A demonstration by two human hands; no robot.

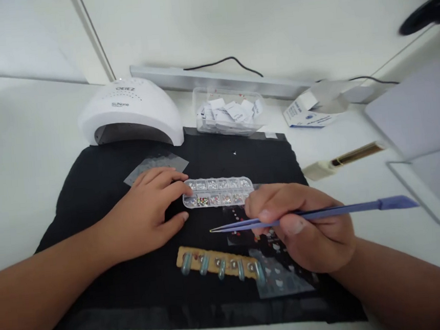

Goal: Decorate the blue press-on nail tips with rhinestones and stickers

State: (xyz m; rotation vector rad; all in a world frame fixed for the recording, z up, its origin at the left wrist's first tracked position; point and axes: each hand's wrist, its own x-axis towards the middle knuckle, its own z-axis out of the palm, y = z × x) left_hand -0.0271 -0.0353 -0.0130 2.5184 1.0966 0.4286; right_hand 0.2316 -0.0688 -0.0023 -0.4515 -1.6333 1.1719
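My right hand [306,229] is closed round a pair of blue tweezers [324,211], whose tips point left above the black mat. A tiny yellowish speck shows at the tips, too small to name. My left hand [143,218] has its fingers apart, the fingertips touching the left end of a clear compartment box [218,192] of rhinestones. Below the tweezers, several teal false nails [221,270] with round gems sit in a row on a tan strip [208,255]. Sticker sheets [282,277] lie partly beneath my right hand.
A white nail lamp [130,111] stands at the back left of the black mat [107,159], with a clear sheet [158,160] before it. Behind are a plastic tub [229,113] of white packets and a small carton [308,111]. A brush-like item [343,159] lies right.
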